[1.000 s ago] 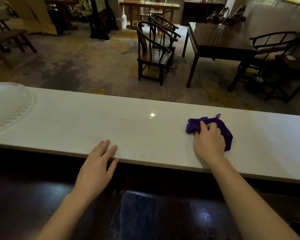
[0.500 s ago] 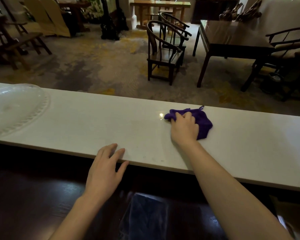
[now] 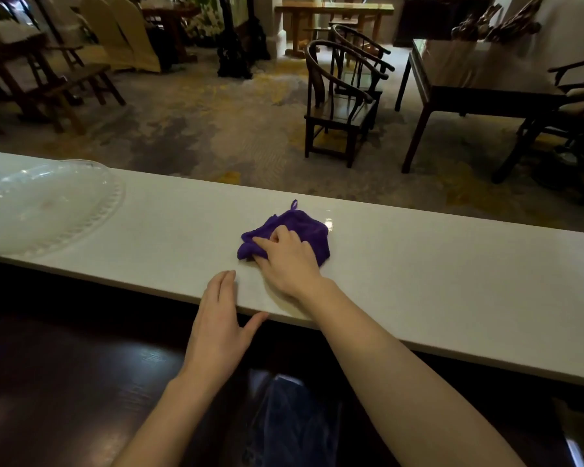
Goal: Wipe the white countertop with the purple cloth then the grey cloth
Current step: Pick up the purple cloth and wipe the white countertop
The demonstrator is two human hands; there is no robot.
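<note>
The white countertop (image 3: 418, 264) runs as a long strip across the view. A crumpled purple cloth (image 3: 304, 227) lies on it near the middle, a small loop sticking up at its far edge. My right hand (image 3: 285, 261) presses down on the cloth, fingers spread over its near left part. My left hand (image 3: 221, 318) rests flat and empty on the counter's near edge, just left of the right wrist. A dark grey-blue cloth (image 3: 294, 419) lies on the lower dark surface below the counter, between my forearms.
A clear glass platter (image 3: 44, 203) sits on the counter at far left. Beyond the counter is a carpeted room with dark wooden chairs (image 3: 341, 99) and a dark table (image 3: 479, 92). A glossy dark wood surface (image 3: 64, 382) lies below the counter.
My right hand has slid the purple cloth leftward along the counter, from the right part toward the middle, close to my left hand. The left hand stays on the near edge.
</note>
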